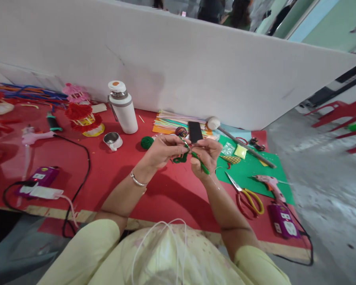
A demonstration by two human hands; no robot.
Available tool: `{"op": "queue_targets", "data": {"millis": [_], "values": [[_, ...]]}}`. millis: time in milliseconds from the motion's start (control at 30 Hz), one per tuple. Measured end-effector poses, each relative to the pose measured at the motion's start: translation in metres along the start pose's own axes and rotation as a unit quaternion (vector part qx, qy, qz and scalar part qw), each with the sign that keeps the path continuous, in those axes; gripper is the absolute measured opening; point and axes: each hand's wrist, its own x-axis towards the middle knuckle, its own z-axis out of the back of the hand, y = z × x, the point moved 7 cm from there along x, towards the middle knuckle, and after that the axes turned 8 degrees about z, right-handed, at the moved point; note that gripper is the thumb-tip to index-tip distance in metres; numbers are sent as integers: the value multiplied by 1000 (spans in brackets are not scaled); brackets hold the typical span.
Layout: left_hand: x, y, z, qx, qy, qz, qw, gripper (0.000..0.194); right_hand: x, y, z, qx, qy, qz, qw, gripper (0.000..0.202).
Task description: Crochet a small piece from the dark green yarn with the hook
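Observation:
My left hand is closed in a pinch on dark green yarn work, part of which hangs below the fingers. In my right hand, fingers and thumb are wrapped round a crochet hook with a green handle. Its tip meets the yarn between the two hands, though the stitches are too small to make out. Left of my left hand lies a ball of green yarn. A multicoloured yarn ball and a black phone sit just beyond my hands.
A white flask and its metal cup stand at left, near a red ruffled craft piece. Scissors, a pink glue gun and a purple power box lie at right. A white partition closes the back.

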Motion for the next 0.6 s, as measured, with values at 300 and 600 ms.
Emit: {"op": "queue_targets", "data": {"millis": [300, 600], "values": [[5, 8, 9, 68, 91, 113, 987, 29, 13, -16, 12, 24, 118, 118, 986, 41], [8, 12, 14, 124, 67, 109, 984, 31, 38, -11, 33, 15, 264, 124, 956, 21]]}}
